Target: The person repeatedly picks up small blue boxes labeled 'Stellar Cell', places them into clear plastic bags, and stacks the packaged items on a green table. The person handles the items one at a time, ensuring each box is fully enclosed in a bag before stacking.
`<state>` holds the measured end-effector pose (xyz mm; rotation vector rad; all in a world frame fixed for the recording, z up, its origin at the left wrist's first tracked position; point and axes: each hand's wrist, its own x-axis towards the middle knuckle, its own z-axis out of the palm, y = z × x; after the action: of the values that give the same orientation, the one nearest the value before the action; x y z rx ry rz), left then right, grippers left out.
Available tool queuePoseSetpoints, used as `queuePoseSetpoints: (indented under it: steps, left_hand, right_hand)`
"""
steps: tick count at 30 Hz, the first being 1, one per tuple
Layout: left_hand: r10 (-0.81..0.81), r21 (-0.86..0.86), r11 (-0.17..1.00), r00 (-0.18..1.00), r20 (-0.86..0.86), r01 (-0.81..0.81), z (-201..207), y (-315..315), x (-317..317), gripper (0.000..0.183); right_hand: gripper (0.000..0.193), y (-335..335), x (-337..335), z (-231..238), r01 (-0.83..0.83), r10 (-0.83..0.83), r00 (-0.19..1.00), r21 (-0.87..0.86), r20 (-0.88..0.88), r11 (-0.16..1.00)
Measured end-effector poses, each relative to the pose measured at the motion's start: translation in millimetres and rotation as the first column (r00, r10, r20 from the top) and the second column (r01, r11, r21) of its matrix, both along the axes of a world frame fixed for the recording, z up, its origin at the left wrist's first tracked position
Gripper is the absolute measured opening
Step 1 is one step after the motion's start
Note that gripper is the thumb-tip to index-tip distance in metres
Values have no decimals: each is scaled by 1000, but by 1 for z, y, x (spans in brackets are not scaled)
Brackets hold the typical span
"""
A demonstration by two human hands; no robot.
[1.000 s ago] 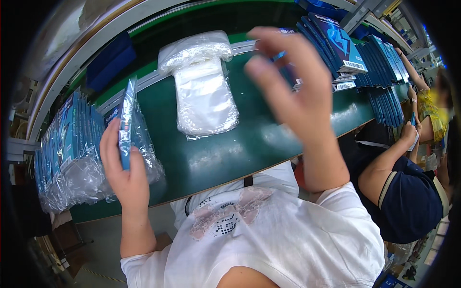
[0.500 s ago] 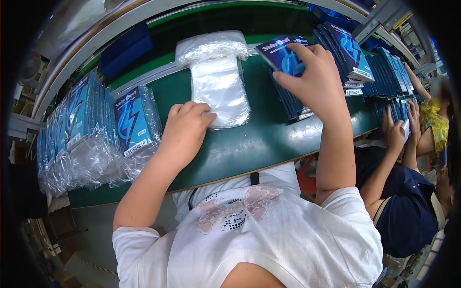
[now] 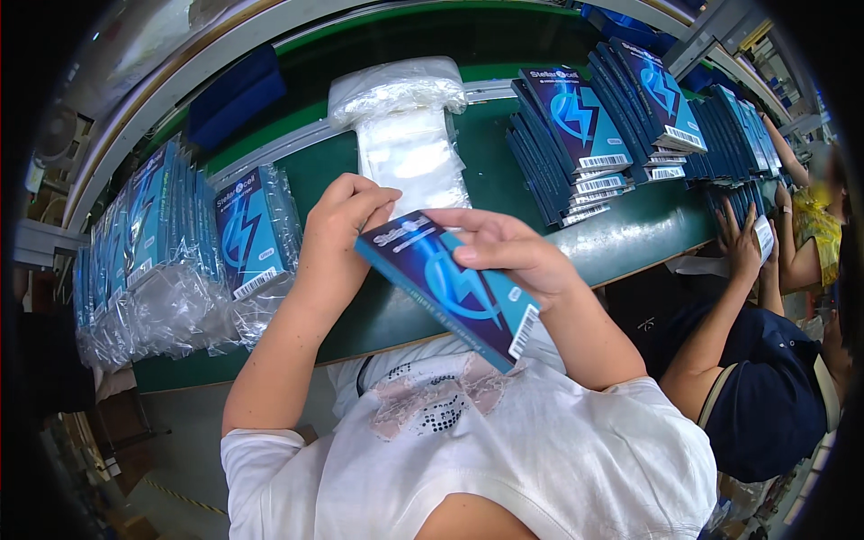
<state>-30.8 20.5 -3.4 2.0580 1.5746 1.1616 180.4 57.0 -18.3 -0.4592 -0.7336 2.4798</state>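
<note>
Both hands grasp one flat blue box point(image 3: 454, 288), held tilted above the near edge of the green surface point(image 3: 621, 243): the left hand point(image 3: 337, 238) pinches its upper corner, the right hand point(image 3: 504, 252) grips its top side. A stack of clear bags point(image 3: 409, 148) lies at the far edge behind them, bagged boxes point(image 3: 252, 234) toward the left end, and unbagged blue boxes point(image 3: 576, 135) toward the right end.

This was a factory packing line. A long green surface point(image 3: 630, 238) ran like a conveyor between metal rails, lined with rows of identical blue boxes point(image 3: 576, 144), a stack of clear plastic bags point(image 3: 405, 144), and already bagged boxes point(image 3: 171, 252) standing in a row. A second worker point(image 3: 765, 378) sat alongside at the same surface, handling the same goods
</note>
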Motion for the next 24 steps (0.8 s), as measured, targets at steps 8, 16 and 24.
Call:
queuePoseSetpoints:
  steps: [8,16,24]
  left_hand:
    - [264,-406,906,911,317,-121,-9,13,-15,9]
    - [174,-433,898,969,177,-82,2,10,-15,15]
    - [19,-131,991,991,135,-1,10,-5,3,13]
  right_hand:
    - [61,19,-11,-3,3,-13,995,107,97,994]
    - [52,23,-6,-6,156,-244,922,288,301,945]
    - [21,8,-23,-7,445,-520,785,279,336,851]
